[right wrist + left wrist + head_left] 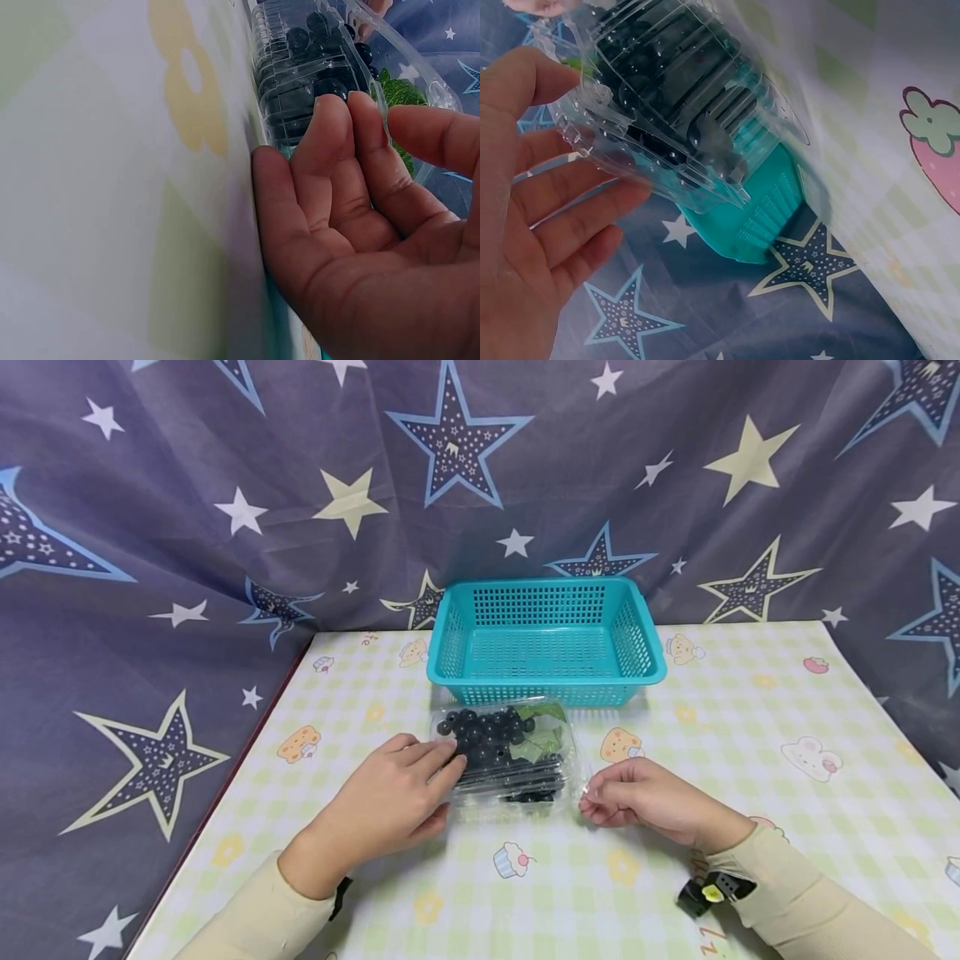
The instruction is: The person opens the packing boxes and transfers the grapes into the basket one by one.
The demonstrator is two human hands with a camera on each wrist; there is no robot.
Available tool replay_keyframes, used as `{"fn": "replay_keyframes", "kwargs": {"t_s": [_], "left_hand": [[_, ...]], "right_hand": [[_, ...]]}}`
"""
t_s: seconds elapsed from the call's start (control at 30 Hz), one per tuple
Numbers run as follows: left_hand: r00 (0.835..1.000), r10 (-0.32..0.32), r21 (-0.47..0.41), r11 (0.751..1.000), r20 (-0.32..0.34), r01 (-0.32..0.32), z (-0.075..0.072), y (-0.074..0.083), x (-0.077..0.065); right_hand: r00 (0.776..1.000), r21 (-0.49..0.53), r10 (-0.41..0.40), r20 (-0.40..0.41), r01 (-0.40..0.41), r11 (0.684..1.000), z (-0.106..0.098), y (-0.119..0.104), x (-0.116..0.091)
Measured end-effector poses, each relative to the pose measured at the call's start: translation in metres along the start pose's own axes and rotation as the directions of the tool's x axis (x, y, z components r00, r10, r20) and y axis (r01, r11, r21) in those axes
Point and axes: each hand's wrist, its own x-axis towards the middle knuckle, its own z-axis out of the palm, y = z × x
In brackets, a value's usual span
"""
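Note:
A clear plastic clamshell box of dark, grape-like fruit and green leaves lies on the table in front of the basket. My left hand touches the box's left side with its fingers extended. In the left wrist view, the thumb and fingertips meet the clear plastic edge. At the near right corner, my right hand pinches the lid's rim between thumb and index finger. The other fingers curl below, close to the tabletop, as the right wrist view shows.
Directly behind the box stands a turquoise plastic basket with perforated walls and nothing inside. The table has a checked, cartoon-print cover. A dark curtain with stars hangs behind and along the sides.

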Motion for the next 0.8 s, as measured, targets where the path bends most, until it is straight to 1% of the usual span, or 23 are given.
{"fn": "replay_keyframes", "kwargs": {"t_s": [0.53, 0.8], "left_hand": [[0.999, 0.038, 0.048, 0.998, -0.015, -0.037, -0.0019, 0.0007, 0.0020], [0.999, 0.036, 0.063, 0.997, -0.032, -0.034, -0.0045, -0.0016, 0.0034]], "right_hand": [[1.000, 0.004, 0.003, -0.004, -0.003, 1.000, 0.0009, -0.0004, -0.0002], [1.000, 0.000, -0.002, 0.000, 0.002, 1.000, 0.0007, -0.0008, 0.0000]]}}
